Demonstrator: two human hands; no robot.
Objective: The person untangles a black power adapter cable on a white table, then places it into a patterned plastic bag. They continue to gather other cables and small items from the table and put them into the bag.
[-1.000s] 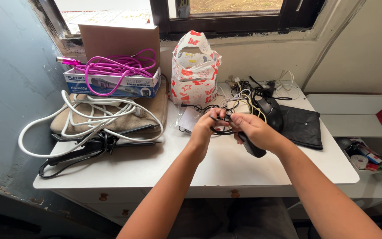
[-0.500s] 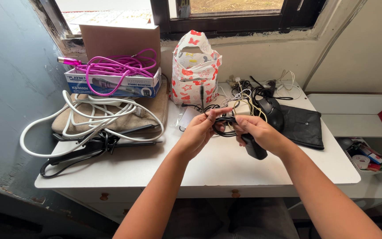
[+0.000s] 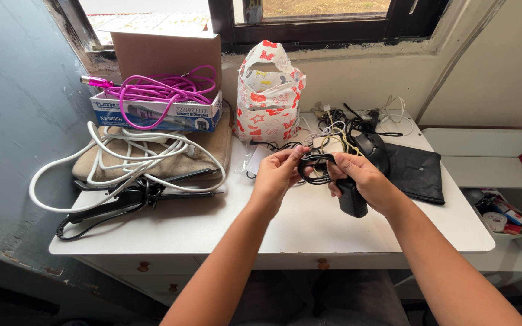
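Head view: both forearms reach up from 6 o'clock over the white tabletop [image 3: 309, 226]. At centre, the right hand [image 3: 364, 181] is closed around a black adapter [image 3: 351, 198], whose lower end points toward 6 o'clock. The left hand [image 3: 279, 175] pinches a coiled black cord [image 3: 316, 164] between thumb and fingers; the coil sits between the two hands, above the tabletop.

At 9 o'clock lies a black hair iron [image 3: 122, 202], beside a loose white cable [image 3: 122, 154] on a tan pad [image 3: 209, 148]. At 3 o'clock lies a black pouch [image 3: 415, 172], touching a black mouse [image 3: 373, 150]. Just beyond the hands, at 12 o'clock, is a tangle of wires [image 3: 345, 124].

Farther, at 12 o'clock, a red-and-white printed bag [image 3: 268, 93] stands upright. At 10 o'clock a pink cable [image 3: 158, 90] rests on a blue box [image 3: 155, 111], before a cardboard box [image 3: 167, 54]. The window [image 3: 315, 27] is farthest.
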